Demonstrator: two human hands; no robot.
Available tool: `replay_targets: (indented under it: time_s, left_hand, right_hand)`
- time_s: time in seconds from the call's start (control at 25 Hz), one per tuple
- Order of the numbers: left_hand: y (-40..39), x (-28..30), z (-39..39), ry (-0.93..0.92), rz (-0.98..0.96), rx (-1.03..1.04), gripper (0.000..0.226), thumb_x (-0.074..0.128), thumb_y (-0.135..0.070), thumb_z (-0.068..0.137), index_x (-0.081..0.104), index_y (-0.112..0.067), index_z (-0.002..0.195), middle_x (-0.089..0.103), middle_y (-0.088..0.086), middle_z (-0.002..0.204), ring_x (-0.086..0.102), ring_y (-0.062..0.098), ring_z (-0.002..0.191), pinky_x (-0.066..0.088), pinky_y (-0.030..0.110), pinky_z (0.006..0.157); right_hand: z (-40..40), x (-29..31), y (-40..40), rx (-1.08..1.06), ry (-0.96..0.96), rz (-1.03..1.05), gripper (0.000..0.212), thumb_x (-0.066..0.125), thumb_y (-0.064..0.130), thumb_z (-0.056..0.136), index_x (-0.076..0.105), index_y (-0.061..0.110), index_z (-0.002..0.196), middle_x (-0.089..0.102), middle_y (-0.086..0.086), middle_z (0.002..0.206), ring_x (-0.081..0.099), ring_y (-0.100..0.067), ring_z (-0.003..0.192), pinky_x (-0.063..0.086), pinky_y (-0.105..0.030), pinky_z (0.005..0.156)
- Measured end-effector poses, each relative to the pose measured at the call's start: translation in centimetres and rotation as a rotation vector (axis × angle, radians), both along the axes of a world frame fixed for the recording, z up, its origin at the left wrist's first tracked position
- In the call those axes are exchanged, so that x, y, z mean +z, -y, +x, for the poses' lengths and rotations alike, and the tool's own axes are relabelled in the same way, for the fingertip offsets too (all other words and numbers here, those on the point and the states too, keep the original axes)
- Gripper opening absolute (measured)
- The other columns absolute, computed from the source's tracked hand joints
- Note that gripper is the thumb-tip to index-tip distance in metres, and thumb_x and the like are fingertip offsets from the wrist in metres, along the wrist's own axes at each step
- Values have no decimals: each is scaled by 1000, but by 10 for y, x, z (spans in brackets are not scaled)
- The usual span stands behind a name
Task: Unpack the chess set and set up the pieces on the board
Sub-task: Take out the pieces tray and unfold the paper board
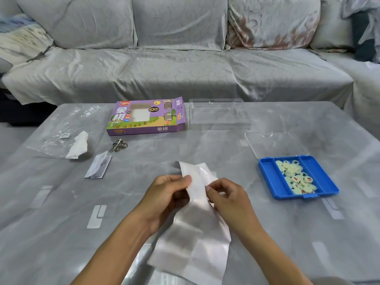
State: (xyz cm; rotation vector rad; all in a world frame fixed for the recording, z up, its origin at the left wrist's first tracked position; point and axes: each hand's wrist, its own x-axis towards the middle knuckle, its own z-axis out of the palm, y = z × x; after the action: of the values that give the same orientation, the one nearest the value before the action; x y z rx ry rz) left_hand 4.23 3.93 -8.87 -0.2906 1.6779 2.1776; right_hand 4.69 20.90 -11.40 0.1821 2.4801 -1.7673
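Soft even daylight; glare on table (pixel 267 233); edges curved, slightly blurred.

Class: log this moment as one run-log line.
step: unfolding board | left hand: pinches folded white paper sheet | right hand: pinches sheet | round pale pieces: in open blue plastic tray

grey glossy table (pixel 205 145) | far: purple box (pixel 146 117), clear tray (pixel 218 114) | left: plastic bag (pixel 63 128), leaflet (pixel 98 165), metal rings (pixel 118 146) | right: blue case (pixel 298 176) holding pieces (pixel 296 176)
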Motion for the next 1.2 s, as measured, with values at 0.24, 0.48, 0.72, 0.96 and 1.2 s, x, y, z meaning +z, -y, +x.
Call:
replay_targets:
  time_s: [0.24,0.48,0.72,0.96,1.2]
  left_hand:
    - [-3,1,4,-160,-109,20,22,73,-18,75,74,4,77,71,20,76,67,24,67,52,27,61]
    - [-9,11,8,-206,-106,36,27,65,-26,86,73,-5,70,68,5,65,60,14,59,47,19,55]
    - [-13,7,9,-168,-14,69,32,58,-30,93,77,-5,89,74,20,92,72,31,87,57,37,78]
    - [-12,-2,8,-419,-388,-2,10,82,-13,74,78,-16,82,74,5,77,67,17,72,55,37,69]
    - [-6,5,5,-201,-290,45,9,77,-6,77,74,-8,86,75,11,85,70,28,80,55,42,80]
  right_hand:
    - [6,5,7,-11,-55,-152,6,68,17,88,67,18,82,69,-1,75,67,-25,67,57,-43,64]
    - [13,21,6,53,-156,-459,22,61,28,89,66,7,91,67,-14,78,64,-24,65,54,-34,57]
    - [15,23,5,162,-103,-439,26,56,36,95,70,14,102,72,-12,94,70,-32,84,59,-44,68]
    - [14,22,5,243,-81,-342,22,68,30,89,72,19,107,74,-5,95,71,-21,91,58,-32,77]
    - [3,19,-6,-63,99,-254,25,52,13,97,69,0,85,70,-21,75,65,-21,60,50,-26,52]
